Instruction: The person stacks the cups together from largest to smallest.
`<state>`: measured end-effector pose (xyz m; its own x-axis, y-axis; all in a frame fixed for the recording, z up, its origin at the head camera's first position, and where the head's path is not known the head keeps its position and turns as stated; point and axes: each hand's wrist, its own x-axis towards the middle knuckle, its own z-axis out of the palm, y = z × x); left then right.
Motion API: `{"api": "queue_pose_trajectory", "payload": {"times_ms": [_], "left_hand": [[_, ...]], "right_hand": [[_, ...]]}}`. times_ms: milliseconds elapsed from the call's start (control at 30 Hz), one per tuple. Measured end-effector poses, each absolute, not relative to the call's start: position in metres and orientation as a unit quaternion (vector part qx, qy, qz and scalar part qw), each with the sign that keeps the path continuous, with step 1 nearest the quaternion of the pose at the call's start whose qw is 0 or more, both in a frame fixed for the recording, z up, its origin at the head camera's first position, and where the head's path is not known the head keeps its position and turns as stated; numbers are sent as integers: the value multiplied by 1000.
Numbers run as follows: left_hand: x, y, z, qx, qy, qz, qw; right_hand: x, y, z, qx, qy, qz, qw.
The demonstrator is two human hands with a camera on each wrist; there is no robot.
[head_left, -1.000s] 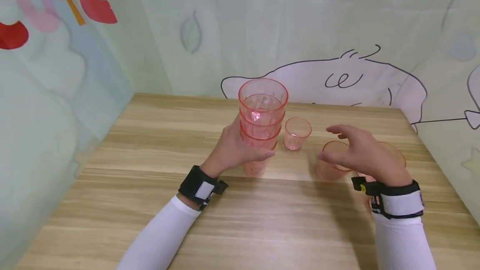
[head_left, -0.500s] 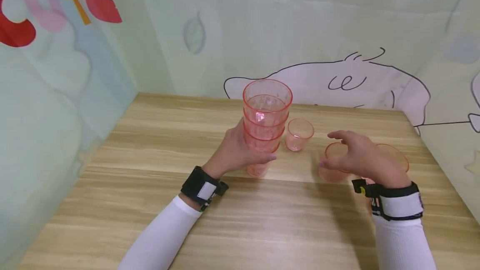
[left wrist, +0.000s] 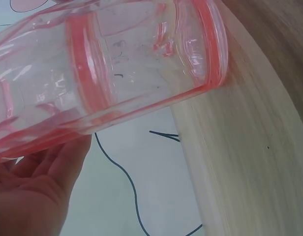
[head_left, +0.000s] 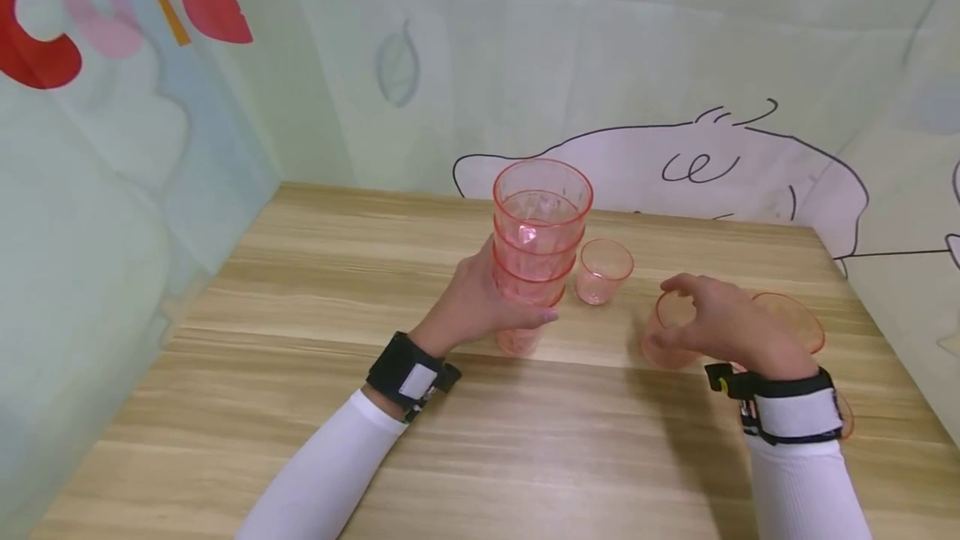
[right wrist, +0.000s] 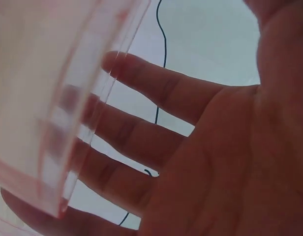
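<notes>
My left hand (head_left: 480,300) grips a tall stack of nested, clear pink plastic cups (head_left: 538,261), fingers behind and thumb across the front. The left wrist view shows the stack's ribbed clear side (left wrist: 136,64) close up, the fingers curving behind it. My right hand (head_left: 731,327) reaches round a single pink cup (head_left: 666,354), thumb on the near side and fingers on the far side. In the right wrist view those fingers are long and relaxed, lying behind the cup's wall (right wrist: 53,113). A small pink cup (head_left: 602,277) stands between the hands.
Another pink cup (head_left: 806,327) stands behind my right hand, partly hidden. By the right wrist a further rim (head_left: 848,419) peeks out. All this is on a wood-grain table (head_left: 315,273), backed by a printed cloth wall (head_left: 510,65).
My right hand has lowered slightly over the single cup, its thumb and fingers coming closer round it. The left hand keeps its grip on the stack. The whole view has shifted a little.
</notes>
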<state>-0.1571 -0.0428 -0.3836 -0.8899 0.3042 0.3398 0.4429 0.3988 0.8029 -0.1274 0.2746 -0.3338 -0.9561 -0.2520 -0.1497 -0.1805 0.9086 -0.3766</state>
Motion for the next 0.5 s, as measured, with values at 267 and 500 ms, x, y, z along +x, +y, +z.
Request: {"api": "queue_pose_trajectory", "payload": {"times_ms": [267,500], "left_hand": [[-155,-41,-385,-223,-835,-498,67],[-156,-40,-385,-229,-835,-495,75]], "right_hand": [[-129,279,-337,-127,970,-191,80],[-128,279,-332,-145,966,-212,22]]}}
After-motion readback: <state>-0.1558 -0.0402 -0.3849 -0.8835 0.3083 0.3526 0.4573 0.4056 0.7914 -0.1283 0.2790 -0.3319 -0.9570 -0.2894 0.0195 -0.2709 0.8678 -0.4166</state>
